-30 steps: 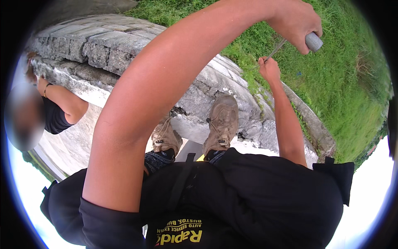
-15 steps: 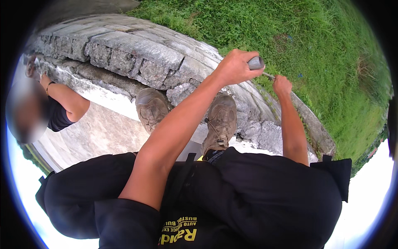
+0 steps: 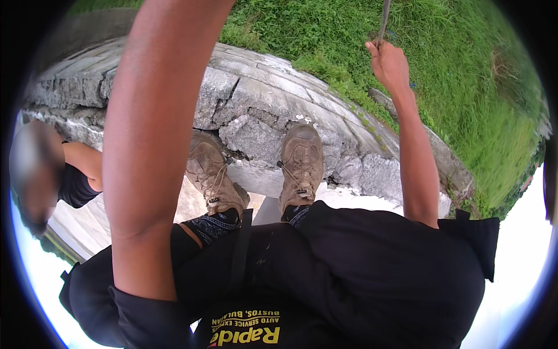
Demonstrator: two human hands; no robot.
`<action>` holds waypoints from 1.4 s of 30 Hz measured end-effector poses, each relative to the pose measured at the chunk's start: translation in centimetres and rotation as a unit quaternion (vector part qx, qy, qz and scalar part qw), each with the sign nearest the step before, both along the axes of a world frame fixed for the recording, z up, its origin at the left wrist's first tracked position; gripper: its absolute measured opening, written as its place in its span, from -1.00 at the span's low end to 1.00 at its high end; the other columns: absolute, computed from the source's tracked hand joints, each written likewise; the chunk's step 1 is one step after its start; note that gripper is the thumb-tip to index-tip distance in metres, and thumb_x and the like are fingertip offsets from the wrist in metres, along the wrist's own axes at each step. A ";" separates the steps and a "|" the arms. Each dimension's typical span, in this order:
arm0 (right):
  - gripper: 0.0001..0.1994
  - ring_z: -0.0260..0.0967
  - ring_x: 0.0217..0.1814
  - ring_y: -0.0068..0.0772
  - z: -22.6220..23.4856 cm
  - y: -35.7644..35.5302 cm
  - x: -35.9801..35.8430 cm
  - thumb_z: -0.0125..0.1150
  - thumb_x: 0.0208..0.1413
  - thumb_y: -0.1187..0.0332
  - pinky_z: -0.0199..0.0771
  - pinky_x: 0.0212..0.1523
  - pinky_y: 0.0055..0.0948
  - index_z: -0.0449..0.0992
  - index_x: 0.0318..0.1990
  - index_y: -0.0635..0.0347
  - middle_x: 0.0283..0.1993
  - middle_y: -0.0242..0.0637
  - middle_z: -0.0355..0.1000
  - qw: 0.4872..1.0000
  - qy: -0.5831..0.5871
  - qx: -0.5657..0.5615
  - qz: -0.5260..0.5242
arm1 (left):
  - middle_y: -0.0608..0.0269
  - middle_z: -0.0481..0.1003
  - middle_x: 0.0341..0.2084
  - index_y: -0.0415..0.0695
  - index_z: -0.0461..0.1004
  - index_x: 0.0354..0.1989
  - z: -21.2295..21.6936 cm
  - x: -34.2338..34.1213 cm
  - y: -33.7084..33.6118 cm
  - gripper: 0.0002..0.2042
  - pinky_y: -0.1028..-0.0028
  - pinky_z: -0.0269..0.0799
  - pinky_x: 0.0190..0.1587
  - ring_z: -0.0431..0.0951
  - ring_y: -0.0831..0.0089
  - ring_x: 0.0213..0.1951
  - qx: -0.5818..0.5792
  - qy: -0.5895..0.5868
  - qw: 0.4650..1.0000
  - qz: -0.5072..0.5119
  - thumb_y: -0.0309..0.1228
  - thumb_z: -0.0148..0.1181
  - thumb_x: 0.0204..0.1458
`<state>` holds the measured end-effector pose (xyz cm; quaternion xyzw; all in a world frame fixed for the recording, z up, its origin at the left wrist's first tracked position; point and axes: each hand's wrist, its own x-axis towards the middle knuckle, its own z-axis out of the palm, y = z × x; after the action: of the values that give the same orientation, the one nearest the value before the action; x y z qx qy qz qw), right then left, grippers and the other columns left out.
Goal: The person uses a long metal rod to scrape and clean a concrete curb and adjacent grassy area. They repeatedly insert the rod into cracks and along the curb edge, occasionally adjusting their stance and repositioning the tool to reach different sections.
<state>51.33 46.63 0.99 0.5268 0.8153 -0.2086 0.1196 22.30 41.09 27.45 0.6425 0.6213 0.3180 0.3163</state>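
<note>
My left arm (image 3: 160, 116) is raised close to the camera and runs out past the top edge, so my left hand and anything in it are hidden. Out over the grass, my right hand (image 3: 390, 67) is closed around a thin grey metal rod (image 3: 385, 18), which points upward and leaves the picture at the top. Below that hand and to its left lies a cracked concrete ledge (image 3: 290, 96) with a broken, rough edge. My two brown shoes (image 3: 301, 157) are set against this broken edge.
Another person (image 3: 81, 168) is at the left, with an arm toward the ledge. Green grass (image 3: 465, 75) spreads beyond the ledge. A narrow concrete curb (image 3: 444, 154) runs along the right. Broken chunks (image 3: 256, 139) stand in front of my shoes.
My left hand, which held a grey cylinder near my right hand, has gone up out of view. My right hand has moved up, and the rod now points upward.
</note>
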 end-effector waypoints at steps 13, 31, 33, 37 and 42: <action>-0.59 0.64 -0.29 0.16 3.7 -3.9 -4.8 0.20 0.44 0.05 0.60 -0.17 0.07 0.68 -0.06 0.29 -0.43 0.06 0.61 0.998 0.012 -0.066 -0.022 | -0.19 0.62 -0.51 -0.30 0.67 -0.40 -0.8 0.5 -2.8 -0.78 0.12 0.60 -0.25 0.68 -0.04 -0.41 0.072 0.050 0.991 -0.102 -0.34 0.30 -0.02; -0.70 0.64 -0.10 0.11 -2.4 -5.5 0.2 0.25 0.38 -0.02 0.60 -0.01 0.04 0.72 -0.09 -0.05 -0.23 -0.08 0.67 0.990 -0.084 -0.113 -0.022 | -0.19 0.65 -0.47 -0.24 0.71 -0.36 -3.0 1.2 -0.9 -0.80 0.07 0.62 -0.22 0.70 -0.09 -0.37 0.004 -0.022 0.998 -0.062 -0.37 0.25 0.05; -0.70 0.66 -0.03 0.11 -3.6 -5.4 2.5 0.22 0.36 0.03 0.63 0.05 0.03 0.73 0.00 -0.04 -0.14 -0.04 0.69 0.987 -0.100 -0.122 -0.037 | -0.09 0.67 -0.49 -0.20 0.73 -0.30 -9.1 5.7 0.8 -0.79 0.10 0.65 -0.24 0.71 0.00 -0.41 0.022 -0.008 0.999 -0.040 -0.30 0.32 0.06; -0.71 0.67 0.02 0.09 -5.9 -4.5 6.6 0.18 0.35 0.13 0.64 0.05 0.04 0.73 0.05 -0.05 -0.08 -0.05 0.70 0.980 -0.161 -0.113 -0.007 | -0.09 0.66 -0.48 -0.22 0.63 -0.22 -13.7 10.9 -3.1 -0.60 0.08 0.65 -0.23 0.72 0.00 -0.42 -0.001 -0.004 1.000 -0.005 -0.06 0.41 0.16; -0.72 0.68 0.02 0.07 -5.5 -1.4 12.5 0.11 0.37 0.24 0.65 0.02 0.07 0.72 0.07 -0.08 -0.06 -0.11 0.71 0.959 -0.275 -0.029 0.060 | -0.07 0.64 -0.52 -0.28 0.57 -0.24 -20.3 14.4 -9.7 -0.61 0.20 0.63 -0.35 0.73 0.08 -0.44 -0.059 -0.173 0.975 0.126 -0.12 0.41 0.22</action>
<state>63.80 45.26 -4.50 0.5101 0.7749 -0.0717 0.3663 36.68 31.35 7.14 0.4745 0.6509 0.4244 0.4136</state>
